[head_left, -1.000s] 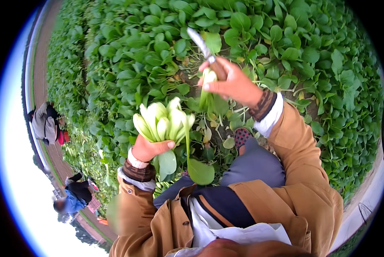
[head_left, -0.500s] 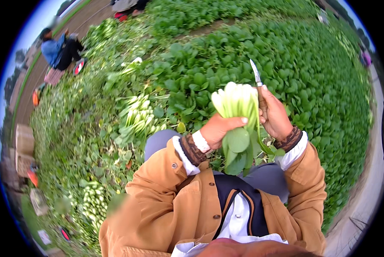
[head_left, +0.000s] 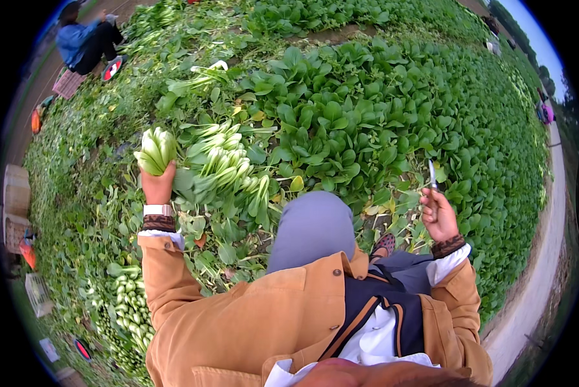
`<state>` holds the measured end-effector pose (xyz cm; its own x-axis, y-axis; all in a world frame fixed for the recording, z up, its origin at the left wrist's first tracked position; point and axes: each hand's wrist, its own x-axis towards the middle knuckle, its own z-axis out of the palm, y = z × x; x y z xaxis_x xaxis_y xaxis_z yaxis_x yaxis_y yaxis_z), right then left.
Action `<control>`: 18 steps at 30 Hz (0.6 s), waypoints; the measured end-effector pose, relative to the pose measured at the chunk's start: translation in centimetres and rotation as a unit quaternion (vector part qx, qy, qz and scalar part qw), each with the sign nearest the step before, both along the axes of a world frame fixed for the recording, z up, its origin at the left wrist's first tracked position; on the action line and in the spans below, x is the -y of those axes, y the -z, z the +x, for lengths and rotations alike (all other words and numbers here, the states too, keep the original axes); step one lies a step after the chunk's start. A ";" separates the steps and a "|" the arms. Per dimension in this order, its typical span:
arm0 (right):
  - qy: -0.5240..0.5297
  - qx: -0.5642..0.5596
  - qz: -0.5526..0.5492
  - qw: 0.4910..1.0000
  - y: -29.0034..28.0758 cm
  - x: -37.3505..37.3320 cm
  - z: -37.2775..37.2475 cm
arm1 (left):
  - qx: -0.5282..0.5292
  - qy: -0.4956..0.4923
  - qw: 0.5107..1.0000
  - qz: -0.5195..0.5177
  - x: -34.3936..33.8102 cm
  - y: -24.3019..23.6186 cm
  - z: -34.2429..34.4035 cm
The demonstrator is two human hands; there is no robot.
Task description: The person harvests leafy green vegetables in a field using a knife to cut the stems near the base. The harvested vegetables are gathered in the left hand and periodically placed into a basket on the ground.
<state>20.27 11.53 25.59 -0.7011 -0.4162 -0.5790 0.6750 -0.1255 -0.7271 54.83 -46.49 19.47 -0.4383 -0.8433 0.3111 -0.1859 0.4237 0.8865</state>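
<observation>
Out to the left, my left hand point(head_left: 158, 185) is closed round a bunch of bok choy point(head_left: 155, 151), its pale stem ends pointing up and away from me. Beside that hand, a heap of cut bok choy point(head_left: 228, 155) lies on the leafy ground with its white stems showing. My right hand point(head_left: 439, 218), on the far side of my bent knee, grips a small knife point(head_left: 432, 173) with the blade pointing away from me. The knife's handle is mostly hidden in my fingers. Just beyond the blade stand growing bok choy plants point(head_left: 367, 109).
A larger pile of cut bok choy point(head_left: 131, 303) lies at my lower left. Crates point(head_left: 16, 190) and an orange bag point(head_left: 28, 253) line the left edge. A person in blue point(head_left: 83, 42) sits at the far left near a pink crate point(head_left: 68, 84). A pale path point(head_left: 538, 258) runs along the right.
My hands have parted from in front of my chest. The left has swung out left with the bok choy bunch; the right has moved right and nearer me, still holding the knife.
</observation>
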 end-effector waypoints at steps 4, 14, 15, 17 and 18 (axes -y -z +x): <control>0.095 0.016 0.055 0.994 1.3 -1.8 1.9 | 0.190 0.013 0.964 -0.184 5.0 7.0 -5.6; 0.081 -0.086 0.184 0.976 -1.0 0.3 4.4 | 0.482 0.210 0.850 0.042 10.2 25.1 -10.8; 0.074 -0.091 0.195 0.974 -0.6 -0.2 3.9 | 0.508 0.229 0.829 0.031 10.9 23.7 -10.7; 0.073 -0.082 0.214 0.971 0.4 -1.3 2.8 | 0.527 0.237 0.816 0.031 9.6 20.5 -11.0; 0.065 -0.074 0.204 0.974 0.8 -1.0 1.6 | 0.561 0.240 0.792 -0.002 10.7 19.1 -10.2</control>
<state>21.89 12.53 24.76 -0.8206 -0.0736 -0.5667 0.5573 0.1169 -0.8221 44.62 -57.22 0.36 -0.7105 -0.4966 -0.4985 -0.6730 0.6865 0.2754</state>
